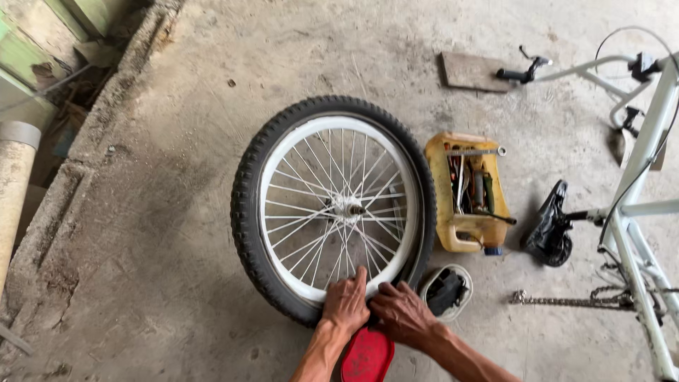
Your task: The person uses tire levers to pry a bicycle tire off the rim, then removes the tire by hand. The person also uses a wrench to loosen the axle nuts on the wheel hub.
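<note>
A yellow cut-open plastic jug of tools (pixel 468 191), an upturned white bicycle frame (pixel 636 212), a loose chain (pixel 566 301) and a flat wooden board (pixel 470 71) lie on the concrete floor (pixel 177 212).

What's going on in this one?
A person has both hands on a bicycle wheel lying flat on a concrete floor. The left hand and right hand press on the tyre at its near edge, by the white rim. A yellow cut-open jug of tools sits beside it, with an upturned white bicycle frame on the right.
</note>
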